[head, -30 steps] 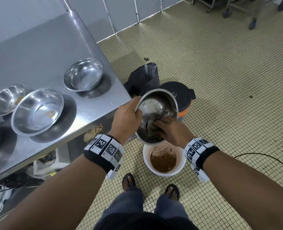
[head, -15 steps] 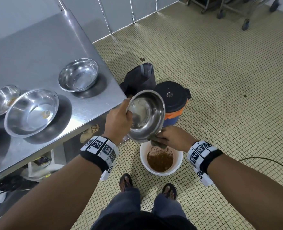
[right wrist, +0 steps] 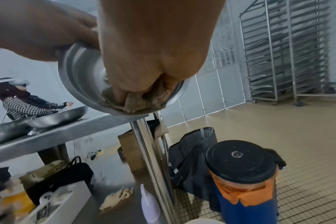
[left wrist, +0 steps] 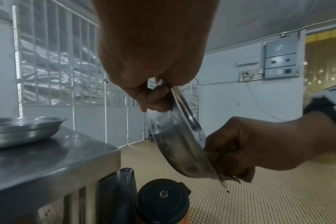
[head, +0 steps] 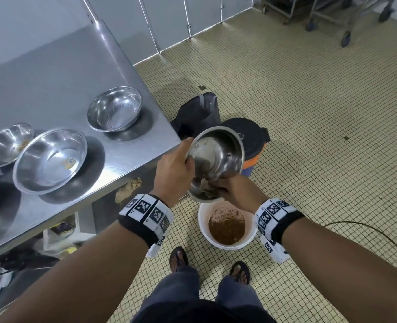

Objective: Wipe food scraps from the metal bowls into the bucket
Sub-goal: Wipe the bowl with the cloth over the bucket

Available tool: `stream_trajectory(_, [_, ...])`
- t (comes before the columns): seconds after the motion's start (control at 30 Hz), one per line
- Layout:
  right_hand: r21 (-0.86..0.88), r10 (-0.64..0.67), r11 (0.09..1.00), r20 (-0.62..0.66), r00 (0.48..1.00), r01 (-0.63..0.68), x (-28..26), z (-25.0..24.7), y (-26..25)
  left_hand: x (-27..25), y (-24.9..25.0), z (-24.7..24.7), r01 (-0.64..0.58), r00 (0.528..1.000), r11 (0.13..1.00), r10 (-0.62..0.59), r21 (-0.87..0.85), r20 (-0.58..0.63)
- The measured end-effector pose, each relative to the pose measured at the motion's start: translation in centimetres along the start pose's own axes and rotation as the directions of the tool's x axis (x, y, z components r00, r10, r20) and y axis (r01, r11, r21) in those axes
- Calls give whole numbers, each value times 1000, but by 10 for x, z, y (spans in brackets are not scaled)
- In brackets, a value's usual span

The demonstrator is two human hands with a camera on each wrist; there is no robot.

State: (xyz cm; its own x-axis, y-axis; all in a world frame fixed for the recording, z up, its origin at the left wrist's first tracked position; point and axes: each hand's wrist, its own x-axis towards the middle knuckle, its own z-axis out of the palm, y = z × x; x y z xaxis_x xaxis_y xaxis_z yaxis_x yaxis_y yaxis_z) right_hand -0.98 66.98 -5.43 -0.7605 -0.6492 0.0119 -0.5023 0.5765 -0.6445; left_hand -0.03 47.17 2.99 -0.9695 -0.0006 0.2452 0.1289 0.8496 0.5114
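Note:
My left hand [head: 173, 167] grips the rim of a metal bowl [head: 218, 157], tilted steeply above a white bucket [head: 203, 220] of brown scraps on the floor. My right hand [head: 236, 191] clutches a grey-brown rag [head: 206, 190] and presses it against the bowl's lower inside edge. In the right wrist view the rag [right wrist: 136, 100] bunches under my fingers at the bowl [right wrist: 79, 72] lip. The left wrist view shows the bowl [left wrist: 175, 136] side-on, with my left hand [left wrist: 155, 97] pinching its top rim and my right hand [left wrist: 240, 145] at its bottom edge.
A steel table [head: 53, 89] at left carries several more metal bowls, some with scraps [head: 69, 162]. A black-lidded blue and orange container [head: 253, 145] and a dark bag [head: 199, 113] stand behind the bucket. Wheeled racks [right wrist: 278, 53] line the far wall. Another person [right wrist: 19, 100] stands beyond the table.
The rag first swept down out of the bowl to its lower rim over the bucket. It is now back inside the lower edge, and the bowl is still tilted.

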Motion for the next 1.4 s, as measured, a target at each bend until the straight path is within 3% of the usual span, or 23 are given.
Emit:
stream_trajectory(0.17, [1,30,1000,127,991,-30,-13,-8,10,-1,-13,-4,95,995,995,-95,16,26])
stream_trajectory(0.33, [41,202,978,36,979,-204,-12,-10,17,1,-12,-4,87,996,996,-87,13,32])
stream_trajectory(0.57, [230,279,929,84,957,-291,-4,-20,14,-1,-13,-3,77,995,997,-77,3,59])
stream_trajectory(0.63, [193,307,927,98,947,-320,-5,-21,15,-1,-14,-3,84,994,996,-85,11,65])
stream_trajectory(0.7, [136,312,937,93,946,-322,-6,-25,12,-1,-13,-4,102,992,995,-102,13,74])
stream_trajectory(0.83, [185,315,923,140,939,-337,-8,-32,11,-1,-11,-6,117,991,992,-120,45,66])
stream_trajectory(1.0, [213,312,923,74,947,-321,-11,-44,9,-2,-13,-6,115,991,993,-117,30,67])
stream_trajectory(1.23, [154,298,938,92,950,-309,-10,-55,1,-4,-19,-7,110,993,994,-110,10,46])
stream_trajectory(1.3, [184,325,927,47,945,-328,-5,-58,-3,-6,-19,-7,106,993,994,-106,6,45])
stream_trajectory(1.4, [177,323,940,-179,930,-292,11,-60,-9,-9,-15,-8,121,992,993,-121,0,46])
